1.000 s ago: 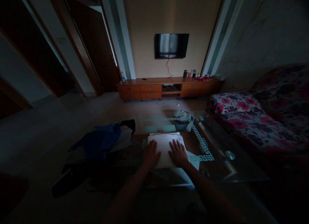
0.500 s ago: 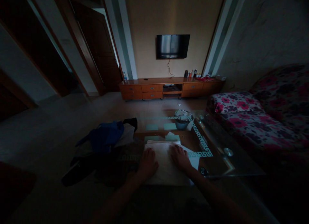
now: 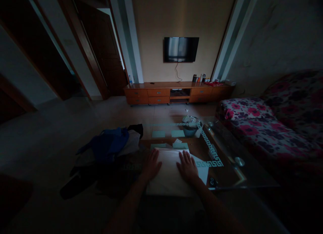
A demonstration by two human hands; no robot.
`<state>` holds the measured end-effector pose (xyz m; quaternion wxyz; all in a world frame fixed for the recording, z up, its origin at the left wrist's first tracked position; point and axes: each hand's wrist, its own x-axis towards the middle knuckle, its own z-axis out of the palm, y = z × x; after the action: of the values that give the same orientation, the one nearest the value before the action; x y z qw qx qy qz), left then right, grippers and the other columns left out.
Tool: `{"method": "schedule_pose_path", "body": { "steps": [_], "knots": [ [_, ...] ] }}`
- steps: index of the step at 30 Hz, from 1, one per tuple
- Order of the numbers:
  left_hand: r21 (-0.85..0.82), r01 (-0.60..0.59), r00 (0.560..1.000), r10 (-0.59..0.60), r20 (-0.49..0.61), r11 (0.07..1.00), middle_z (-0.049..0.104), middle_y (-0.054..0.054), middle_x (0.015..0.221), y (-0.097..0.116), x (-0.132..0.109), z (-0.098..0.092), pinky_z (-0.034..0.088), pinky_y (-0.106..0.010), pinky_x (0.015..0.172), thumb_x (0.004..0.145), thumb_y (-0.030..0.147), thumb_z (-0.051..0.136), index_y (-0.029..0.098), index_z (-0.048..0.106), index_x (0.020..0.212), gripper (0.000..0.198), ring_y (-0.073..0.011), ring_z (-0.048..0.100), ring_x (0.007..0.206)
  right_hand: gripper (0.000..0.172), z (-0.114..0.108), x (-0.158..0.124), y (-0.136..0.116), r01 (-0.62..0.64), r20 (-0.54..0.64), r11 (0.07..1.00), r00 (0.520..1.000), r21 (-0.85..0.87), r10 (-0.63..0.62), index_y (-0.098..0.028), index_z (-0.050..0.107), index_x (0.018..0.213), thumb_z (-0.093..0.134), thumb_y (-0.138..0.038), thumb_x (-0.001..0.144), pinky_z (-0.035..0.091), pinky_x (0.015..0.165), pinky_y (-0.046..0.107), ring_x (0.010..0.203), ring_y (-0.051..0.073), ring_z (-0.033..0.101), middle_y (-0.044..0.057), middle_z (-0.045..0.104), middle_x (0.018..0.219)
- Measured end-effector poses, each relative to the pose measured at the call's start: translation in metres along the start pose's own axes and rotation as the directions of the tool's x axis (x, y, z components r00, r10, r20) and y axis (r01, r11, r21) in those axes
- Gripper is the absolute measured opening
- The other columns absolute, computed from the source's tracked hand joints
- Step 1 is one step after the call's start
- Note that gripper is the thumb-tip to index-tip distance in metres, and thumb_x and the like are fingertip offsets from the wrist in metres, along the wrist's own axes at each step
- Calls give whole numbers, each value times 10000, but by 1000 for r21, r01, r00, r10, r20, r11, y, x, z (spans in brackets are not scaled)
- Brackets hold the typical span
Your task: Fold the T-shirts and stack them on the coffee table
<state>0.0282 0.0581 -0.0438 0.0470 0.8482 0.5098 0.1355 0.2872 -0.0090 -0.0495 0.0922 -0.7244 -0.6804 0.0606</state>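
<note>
A pale folded cloth (image 3: 168, 175), perhaps a garment, lies on the glass coffee table (image 3: 254, 180) in front of me. My left hand (image 3: 152, 166) rests flat along its left side, fingers stretched forward. On its right side lies my right hand (image 3: 187, 166), palm down with the fingers spread. Under the cloth's right edge a flat white sheet (image 3: 203, 170) sticks out. The dim light hides the cloth's exact kind and its near edge.
Left of the cloth is a heap of clothes with a blue garment (image 3: 111, 143) on top. A small dark object (image 3: 213, 182) sits at right. Beyond are a filled waste basket (image 3: 190, 129), a TV cabinet (image 3: 158, 92) and a floral sofa (image 3: 262, 126).
Both hands have flattened on the cloth, their fingers now straighter and reaching further forward. The cloth looks smoother near its far edge.
</note>
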Motion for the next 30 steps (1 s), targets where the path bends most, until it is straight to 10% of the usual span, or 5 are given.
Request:
{"method": "schedule_pose_path", "body": {
  "steps": [6,10,17,22,30],
  "knots": [
    [-62,140,989,-143,-31,988,305,-175,1635,-5,0,-2,230,-499,1233,995,343,363,109,379,1527,582,-292,243,1526,677,-7,-2,0,-98,6,994,995,53,98,-153,300,1592,235,-525,1030,173,1229,475,1558,275,76,138,119,1684],
    [-118,-107,994,109,17,987,371,-100,1615,-16,-29,-30,225,-476,1253,903,172,418,185,466,1482,582,-248,262,1519,658,-31,-24,23,99,29,989,994,113,-103,-224,292,1595,302,-532,1015,232,1201,528,1544,299,155,111,155,1685],
    [-174,-492,799,522,298,853,129,-78,1699,-47,-94,-48,243,-504,1233,671,233,662,254,89,1623,1111,-332,203,1533,909,-36,-86,96,666,113,736,728,119,-677,-203,216,1615,615,-494,852,249,1183,529,1525,330,200,161,192,1669],
    [-19,-535,813,521,258,845,276,-72,1661,-50,-101,-21,284,-486,1203,793,138,602,317,169,1607,939,-318,260,1513,753,0,-88,101,630,63,776,776,-34,-628,-211,433,1525,485,-41,793,296,1134,545,1486,298,306,159,384,1594],
    [-118,-548,805,560,197,828,621,-75,1412,-38,-113,-39,404,-470,1087,849,97,535,327,544,1408,605,-274,564,1264,334,-21,-93,82,624,-65,747,775,229,-628,-222,678,1197,504,-194,914,436,1037,472,1250,268,563,136,650,1333]
  ]
}}
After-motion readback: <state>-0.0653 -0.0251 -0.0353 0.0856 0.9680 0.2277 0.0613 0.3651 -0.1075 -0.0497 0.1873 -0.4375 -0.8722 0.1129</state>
